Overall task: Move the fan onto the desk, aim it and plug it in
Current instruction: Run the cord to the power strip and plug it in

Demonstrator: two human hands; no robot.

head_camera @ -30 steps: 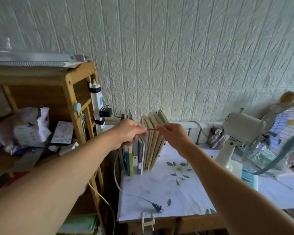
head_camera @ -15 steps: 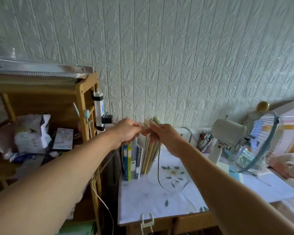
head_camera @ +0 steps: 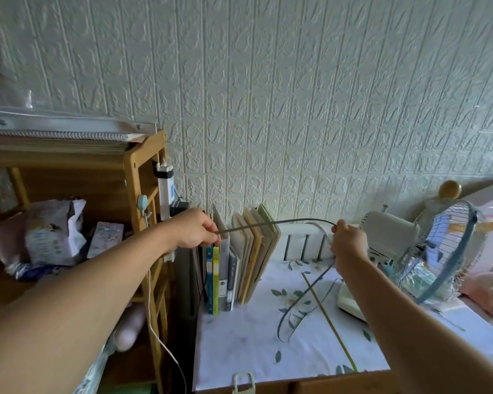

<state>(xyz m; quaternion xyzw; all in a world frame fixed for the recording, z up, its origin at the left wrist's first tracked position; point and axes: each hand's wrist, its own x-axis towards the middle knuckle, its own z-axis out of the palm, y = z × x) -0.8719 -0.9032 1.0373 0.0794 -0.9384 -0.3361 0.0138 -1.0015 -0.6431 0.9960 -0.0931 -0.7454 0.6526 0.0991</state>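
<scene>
A white fan [head_camera: 390, 237] with a blue-rimmed wire cage stands on the desk [head_camera: 254, 345] at the right, facing right. Its grey cord [head_camera: 271, 224] stretches in the air between my two hands, then loops down over the floral desk cover. My left hand [head_camera: 195, 230] pinches the cord's left end in front of a white power strip [head_camera: 165, 194] fixed upright on the shelf post. My right hand [head_camera: 347, 241] grips the cord just left of the fan's motor. The plug is hidden in my left hand.
A row of books [head_camera: 239, 260] stands at the desk's back left. A wooden shelf unit [head_camera: 137, 172] with bags and notebooks fills the left. A white cable [head_camera: 154, 331] hangs down beside it. A bed rail and pink bedding [head_camera: 487, 288] lie at the right.
My hands were together over the books; the right hand has moved right toward the fan, drawing the cord taut between them. The view has shifted left.
</scene>
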